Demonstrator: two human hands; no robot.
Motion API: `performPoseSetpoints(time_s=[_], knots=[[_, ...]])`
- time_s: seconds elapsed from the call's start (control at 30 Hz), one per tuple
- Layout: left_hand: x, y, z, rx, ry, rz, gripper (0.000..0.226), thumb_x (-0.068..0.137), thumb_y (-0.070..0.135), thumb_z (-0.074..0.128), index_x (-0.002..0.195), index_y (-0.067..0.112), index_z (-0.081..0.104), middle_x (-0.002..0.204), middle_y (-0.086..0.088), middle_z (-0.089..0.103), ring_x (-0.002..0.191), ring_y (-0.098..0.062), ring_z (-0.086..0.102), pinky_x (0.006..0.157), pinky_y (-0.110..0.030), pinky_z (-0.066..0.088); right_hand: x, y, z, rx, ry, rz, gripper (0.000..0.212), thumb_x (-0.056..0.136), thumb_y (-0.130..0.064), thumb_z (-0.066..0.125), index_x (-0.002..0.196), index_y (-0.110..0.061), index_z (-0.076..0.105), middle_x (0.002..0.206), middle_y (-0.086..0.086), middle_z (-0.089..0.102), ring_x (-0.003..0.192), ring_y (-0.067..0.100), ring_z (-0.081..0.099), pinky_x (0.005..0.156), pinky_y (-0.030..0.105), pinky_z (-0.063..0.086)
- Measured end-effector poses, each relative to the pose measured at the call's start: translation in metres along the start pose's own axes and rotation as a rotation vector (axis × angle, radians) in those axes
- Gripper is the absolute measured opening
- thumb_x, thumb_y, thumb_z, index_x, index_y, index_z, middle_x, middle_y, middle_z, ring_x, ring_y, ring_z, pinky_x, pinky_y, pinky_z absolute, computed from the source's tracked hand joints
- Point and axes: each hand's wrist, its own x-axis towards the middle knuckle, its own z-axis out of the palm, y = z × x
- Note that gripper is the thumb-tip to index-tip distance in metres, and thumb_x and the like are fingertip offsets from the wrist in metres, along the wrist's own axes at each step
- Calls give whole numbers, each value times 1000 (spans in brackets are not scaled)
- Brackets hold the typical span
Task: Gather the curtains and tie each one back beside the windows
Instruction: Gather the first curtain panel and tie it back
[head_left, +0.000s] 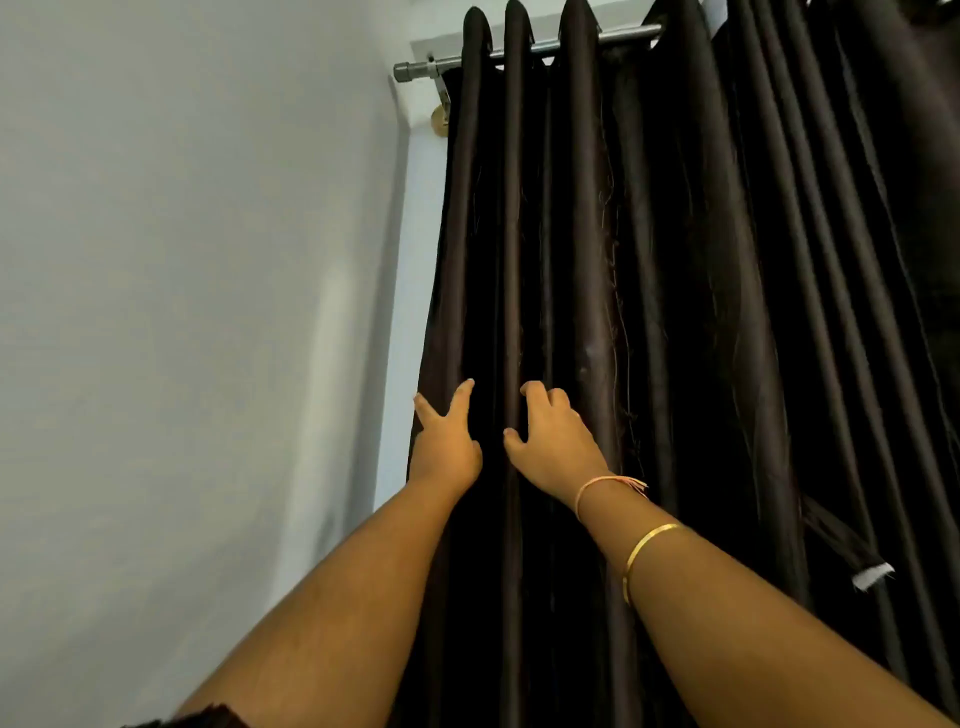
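Since it hangs full length in deep pleats, the curtain (727, 312) fills the right of the view, dark and faintly glossy, its left edge lying just beside a pale wall (182, 312). It is not yet gathered or tied. Far above, the rod (618, 35) threads through the heading, and its capped end juts left past the cloth.

Both arms reach up to the leftmost pleats. The left hand (447, 441) rests at the curtain's left edge with two fingers straight and splayed on the cloth. Its other fingers are hidden, so I cannot tell whether they hook the edge. The right hand (556, 441) sits just right of it, fingers curled over a pleat and thumb set against the next fold, pinching cloth between them.

The fabric looks soft, sleek and fairly weighty. It should fold readily along its pleats, yet it may slide through a loose grasp, and stray threads suggest a snag could pull. A full-handed hold around several pleats at about this height seems the better purchase, rather than fingertips on one fold.

A gold bangle (647, 551) and a pink thread (602, 486) circle the right wrist. A small white tag (875, 576) shows low at the right.
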Motion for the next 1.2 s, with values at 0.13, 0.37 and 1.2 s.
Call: performPoseSetpoints(time_s=[0.13,0.37,1.2], knots=[[12,-9,-2,51,-82,45,67,92,8,50,145,36,20,155,-18,-7,111,-34,55,88,-34,49,5,0,9,-31,-68,-2,55,90,-30,52,139,-26,27,132,12,37,118,33,45,93,42,47],[60,-2,-11,122,-30,131,63,89,11,54,144,23,26,139,-16,38,119,-33,49,97,-38,42,39,7,4,-93,-125,0,59,91,-31,50,143,-33,23,148,15,19,127,40,37,101,45,41],[90,-26,0,127,189,140,52,84,-1,53,131,21,47,116,-8,57,88,-22,58,73,-26,48,112,31,37,92,230,89,19,88,1,43,107,2,49,106,23,60,99,40,58,72,35,44]])
